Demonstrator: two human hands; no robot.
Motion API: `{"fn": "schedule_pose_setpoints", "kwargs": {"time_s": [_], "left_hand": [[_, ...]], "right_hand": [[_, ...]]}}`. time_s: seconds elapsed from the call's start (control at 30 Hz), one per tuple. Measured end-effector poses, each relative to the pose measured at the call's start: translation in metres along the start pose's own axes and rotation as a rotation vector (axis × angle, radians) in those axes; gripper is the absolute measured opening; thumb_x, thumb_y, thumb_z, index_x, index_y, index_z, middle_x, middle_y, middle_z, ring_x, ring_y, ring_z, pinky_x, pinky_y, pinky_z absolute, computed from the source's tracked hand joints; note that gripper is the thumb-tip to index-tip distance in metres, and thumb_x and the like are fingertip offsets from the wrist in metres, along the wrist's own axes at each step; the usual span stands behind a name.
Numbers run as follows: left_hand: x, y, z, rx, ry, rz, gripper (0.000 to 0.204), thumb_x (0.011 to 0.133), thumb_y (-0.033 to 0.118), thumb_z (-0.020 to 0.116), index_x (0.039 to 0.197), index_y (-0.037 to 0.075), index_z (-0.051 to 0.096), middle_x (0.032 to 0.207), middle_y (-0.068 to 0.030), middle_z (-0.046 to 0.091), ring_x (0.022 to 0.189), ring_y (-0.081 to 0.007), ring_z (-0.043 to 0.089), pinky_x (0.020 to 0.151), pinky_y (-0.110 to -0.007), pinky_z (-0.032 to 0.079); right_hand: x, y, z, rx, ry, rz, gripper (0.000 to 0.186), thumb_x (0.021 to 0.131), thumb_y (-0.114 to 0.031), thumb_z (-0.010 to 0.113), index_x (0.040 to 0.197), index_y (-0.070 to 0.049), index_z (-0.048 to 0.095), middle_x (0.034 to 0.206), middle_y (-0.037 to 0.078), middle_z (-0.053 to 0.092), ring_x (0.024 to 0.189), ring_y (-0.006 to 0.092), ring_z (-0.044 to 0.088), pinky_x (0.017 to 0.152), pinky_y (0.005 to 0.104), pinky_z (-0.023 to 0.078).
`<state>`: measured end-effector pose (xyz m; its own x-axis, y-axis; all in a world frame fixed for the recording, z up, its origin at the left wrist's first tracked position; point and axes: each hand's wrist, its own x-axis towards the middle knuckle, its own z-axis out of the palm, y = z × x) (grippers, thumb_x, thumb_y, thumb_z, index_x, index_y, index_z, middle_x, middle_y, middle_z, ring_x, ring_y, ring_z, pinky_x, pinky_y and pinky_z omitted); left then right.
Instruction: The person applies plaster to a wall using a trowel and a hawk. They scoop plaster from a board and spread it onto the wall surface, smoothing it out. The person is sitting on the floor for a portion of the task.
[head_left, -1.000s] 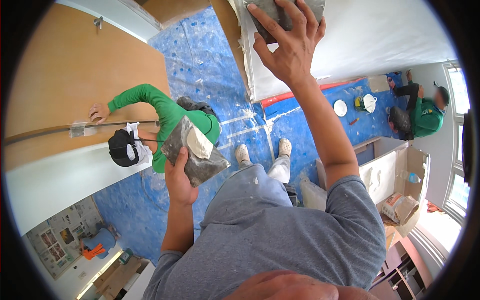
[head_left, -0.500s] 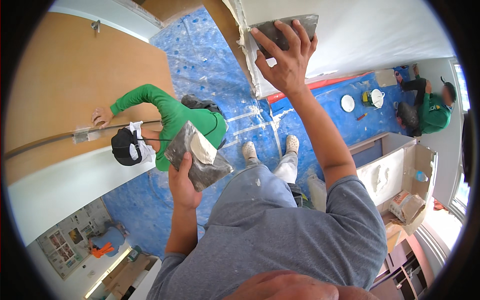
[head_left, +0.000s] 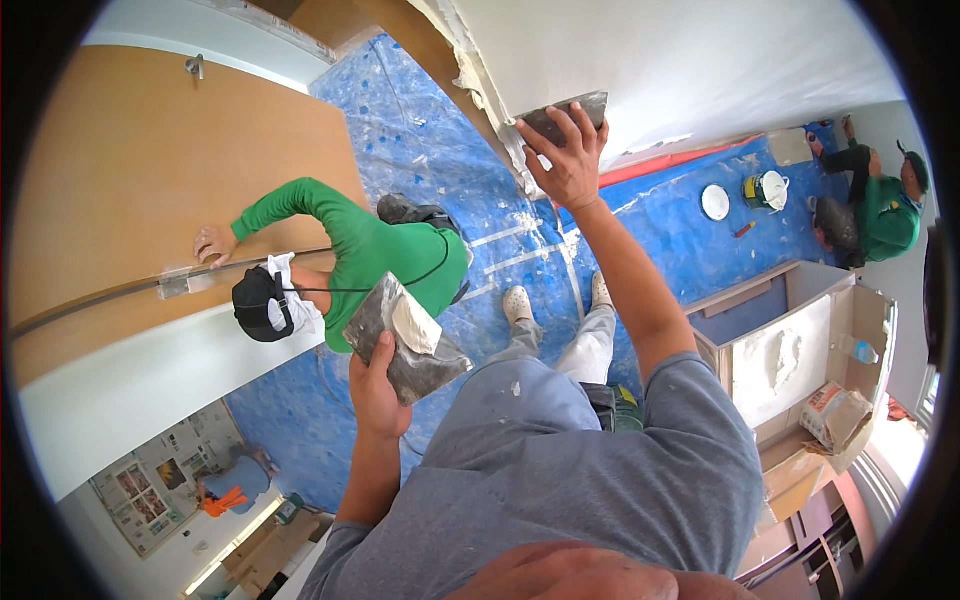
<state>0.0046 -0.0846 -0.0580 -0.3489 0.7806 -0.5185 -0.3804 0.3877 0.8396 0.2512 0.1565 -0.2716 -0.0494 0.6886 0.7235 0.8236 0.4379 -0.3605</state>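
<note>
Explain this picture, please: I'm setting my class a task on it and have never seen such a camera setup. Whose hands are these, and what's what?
There is no machine here: a person works bare-handed, wearing a wide fisheye camera on the head. It looks down, so straight edges bend and the person's own grey shirt shows below.

The left hand holds a dark plate carrying a pale lump of paste. The right hand holds a dark blade at the rough edge of a white wall.

Blue sheeting covers the floor; on it are a bucket and a round white disc. Two co-workers in green are nearby, one at either side.
</note>
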Motion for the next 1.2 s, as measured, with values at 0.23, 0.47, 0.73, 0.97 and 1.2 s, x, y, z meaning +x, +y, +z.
{"fn": "schedule_pose_setpoints", "kwargs": {"time_s": [0.23,0.47,0.73,0.97,1.2], "left_hand": [[-0.001,-0.011,-0.007,-0.051,-0.027,-0.064,0.041,0.104,0.014,0.056,0.141,-0.002,0.050,0.134,-0.0098,0.061,0.120,-0.0212,0.061,0.101,-0.038,0.050],[0.042,-0.070,-0.013,-0.340,-0.171,-0.210,0.042,0.102,0.017,0.059,0.142,0.005,0.051,0.137,-0.0065,0.061,0.125,-0.0217,0.059,0.104,-0.041,0.048],[0.048,-0.079,0.055,-0.604,-0.436,-0.397,0.035,0.104,0.021,0.056,0.136,0.008,0.056,0.129,-0.0064,0.067,0.117,-0.0226,0.066,0.099,-0.042,0.054],[0.016,-0.039,0.083,-0.682,-0.681,-0.455,0.036,0.106,0.026,0.050,0.136,0.007,0.058,0.126,-0.0081,0.069,0.114,-0.0214,0.068,0.098,-0.040,0.055],[-0.010,-0.017,0.085,-0.686,-0.764,-0.451,0.035,0.106,0.026,0.051,0.135,0.008,0.059,0.124,-0.0077,0.070,0.111,-0.0201,0.069,0.095,-0.038,0.056]], "right_hand": [[-0.026,0.006,0.008,-0.024,-0.150,0.059,0.052,0.080,-0.027,0.078,0.129,-0.044,0.068,0.144,-0.001,0.049,0.144,0.0284,0.033,0.109,0.0662,0.023],[-0.044,-0.020,-0.072,0.199,-0.297,0.126,0.062,0.077,-0.022,0.080,0.136,-0.032,0.065,0.148,0.008,0.048,0.140,0.0339,0.040,0.108,0.0623,0.031],[0.033,-0.105,-0.231,0.911,-0.674,0.196,0.052,0.080,-0.024,0.077,0.128,-0.008,0.066,0.141,0.016,0.056,0.133,0.0348,0.053,0.109,0.0451,0.042],[0.064,-0.125,-0.294,0.805,-0.821,0.122,0.050,0.077,-0.017,0.077,0.126,-0.011,0.069,0.137,0.013,0.056,0.128,0.0327,0.056,0.105,0.0427,0.045],[0.085,-0.139,-0.329,0.656,-0.839,0.080,0.058,0.072,-0.018,0.080,0.127,-0.007,0.065,0.134,0.016,0.061,0.133,0.0345,0.054,0.111,0.0450,0.041]]}}
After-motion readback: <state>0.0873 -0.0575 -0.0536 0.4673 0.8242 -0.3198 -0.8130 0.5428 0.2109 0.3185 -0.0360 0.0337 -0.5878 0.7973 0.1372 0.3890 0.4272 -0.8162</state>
